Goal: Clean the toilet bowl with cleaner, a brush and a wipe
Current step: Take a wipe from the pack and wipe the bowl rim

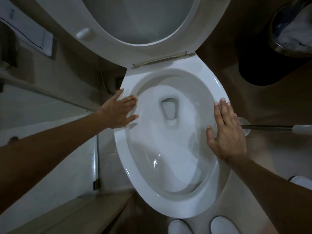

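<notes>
- Your left hand lies flat on the left edge of the toilet bowl rim, fingers straight and spread, gripping nothing.
- Your right hand lies the same way on the right edge of the rim, palm down, fingers straight, also empty.
- The seat is raised at the back edge, so the rim is bare and open for cleaning.
- No cleaner bottle or wipe shows in view; look for them before you begin.
- The brush handle lies just right of the bowl, partly behind your right hand, so that hand seems best placed to take it.
- Grip the handle well up from the head, I would judge, and keep your left hand steadying the rim, clear of the inside.
</notes>
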Motion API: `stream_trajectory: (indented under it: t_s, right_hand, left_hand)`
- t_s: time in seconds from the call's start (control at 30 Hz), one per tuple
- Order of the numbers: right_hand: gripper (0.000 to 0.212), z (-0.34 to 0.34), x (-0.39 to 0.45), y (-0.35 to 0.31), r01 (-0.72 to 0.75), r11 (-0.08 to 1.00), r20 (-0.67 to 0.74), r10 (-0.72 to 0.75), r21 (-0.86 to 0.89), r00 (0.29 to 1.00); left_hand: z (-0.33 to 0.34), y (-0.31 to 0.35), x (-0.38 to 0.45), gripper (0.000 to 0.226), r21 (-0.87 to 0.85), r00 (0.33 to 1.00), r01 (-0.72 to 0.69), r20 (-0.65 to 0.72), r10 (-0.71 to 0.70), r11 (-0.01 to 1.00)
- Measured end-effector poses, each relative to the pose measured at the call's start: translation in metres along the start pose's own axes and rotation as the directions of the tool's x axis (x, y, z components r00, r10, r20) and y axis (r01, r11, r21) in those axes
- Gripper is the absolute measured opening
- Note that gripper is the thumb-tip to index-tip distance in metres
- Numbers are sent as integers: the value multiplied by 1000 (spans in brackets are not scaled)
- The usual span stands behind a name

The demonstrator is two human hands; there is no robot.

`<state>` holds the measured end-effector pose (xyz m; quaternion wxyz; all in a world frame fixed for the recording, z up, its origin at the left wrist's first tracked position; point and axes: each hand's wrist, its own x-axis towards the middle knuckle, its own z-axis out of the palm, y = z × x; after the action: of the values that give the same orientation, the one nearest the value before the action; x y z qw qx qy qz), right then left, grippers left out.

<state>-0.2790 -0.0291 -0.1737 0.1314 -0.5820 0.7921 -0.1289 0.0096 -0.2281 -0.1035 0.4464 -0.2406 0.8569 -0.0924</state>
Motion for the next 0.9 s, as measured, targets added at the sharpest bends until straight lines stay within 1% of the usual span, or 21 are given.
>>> stream_trajectory:
  t_s: [0.1, 0.13, 0.2, 0.27, 0.33, 0.4, 0.47, 0.57, 0.63, 0.73, 0.83, 0.9]
  right_hand:
    - [76, -1, 0, -1, 6, 1000, 1, -6, -5, 1000]
    - [76, -2, 0, -1, 6, 1000, 4, -6, -5, 1000]
    - [76, -3, 0, -2, 4, 1000, 13, -4, -6, 1000]
    - [76, -3, 0, -3, 2, 1000, 9, -2, -4, 1000]
    - [76, -3, -1, -3, 3, 1000, -7, -3, 3, 1000]
    - [77, -1, 0, -2, 8, 1000, -15, -8, 8, 1000]
    - [77, -1, 0, -2, 8, 1000, -15, -8, 14, 1000]
    - [77, 0, -1, -2, 6, 1000, -20, -6, 13, 1000]
    - [77, 0, -1, -1, 8, 1000, -19, -8, 10, 1000]
    - [76, -1, -1, -2, 6, 1000, -16, -6, 3, 1000]
    - [76, 1, -1, -1, 7, 1000, -21, -7, -1, 1000]
    - [76, 2, -1, -1, 9, 1000, -29, -9, 7, 1000]
  left_hand:
    - [5, 14, -19, 100, -151, 999, -28, 38, 34, 988]
    - [7, 15, -23, 98, -164, 998, -33, 44, 41, 986]
    - [8, 14, -28, 76, -102, 998, -54, 26, 57, 993]
    - [8, 11, -26, 69, -30, 998, -61, -5, 61, 998]
    - [12, 10, -24, 76, -19, 999, -45, -21, 45, 999]
    - [16, 16, -27, 92, -92, 998, -48, -36, 44, 995]
    - [23, 28, -37, 104, -151, 995, -94, -60, 85, 984]
    - [33, 49, -55, 114, -219, 985, -163, -99, 145, 962]
    - [36, 53, -61, 112, -248, 980, -182, -126, 155, 951]
    - [35, 41, -61, 111, -235, 979, -170, -151, 137, 957]
    - [33, 30, -56, 107, -149, 987, -130, -118, 113, 980]
    - [34, 30, -56, 107, -146, 990, -114, -104, 99, 983]
